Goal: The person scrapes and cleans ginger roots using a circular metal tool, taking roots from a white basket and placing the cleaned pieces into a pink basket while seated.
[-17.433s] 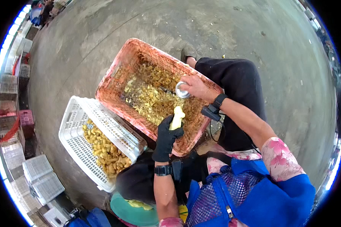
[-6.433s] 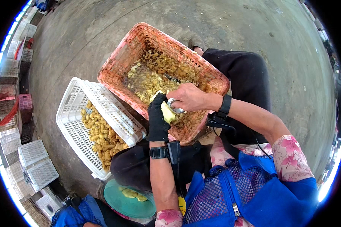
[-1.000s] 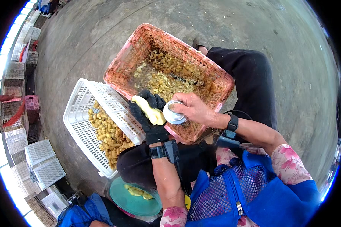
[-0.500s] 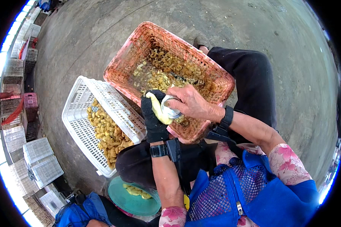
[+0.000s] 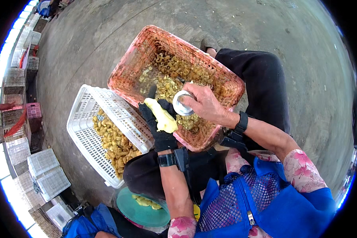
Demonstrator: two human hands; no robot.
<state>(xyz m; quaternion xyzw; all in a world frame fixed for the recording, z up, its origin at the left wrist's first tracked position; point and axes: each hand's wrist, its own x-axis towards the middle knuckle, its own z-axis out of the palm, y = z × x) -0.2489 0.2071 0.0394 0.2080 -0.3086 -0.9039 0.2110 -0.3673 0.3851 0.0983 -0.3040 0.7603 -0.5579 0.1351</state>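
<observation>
My left hand (image 5: 159, 133), in a black glove, cradles a pale, peeled piece of ginger (image 5: 161, 115) across its palm, with some fingers stretched out. Just right of it, my right hand (image 5: 205, 102) is bare and grips a round silvery metal scraper that looks like a cut can (image 5: 181, 106). The metal piece is slightly apart from the ginger. Both hands are above the near part of a stained pink basket (image 5: 125, 67), which has ginger peelings and scraps (image 5: 176, 67) inside.
At the left, a white basket (image 5: 76, 119) holds unpeeled ginger (image 5: 113, 139), with another white basket tilted across it. Below is a green basin (image 5: 127, 208) with peeled ginger (image 5: 146, 201). A co-worker's blue clothing (image 5: 93, 222) shows at lower left. Stacked crates (image 5: 47, 174) line the far left.
The metal piece has come off the ginger and moved slightly right with my right hand. My left hand has opened somewhat and turned, showing more of the ginger.
</observation>
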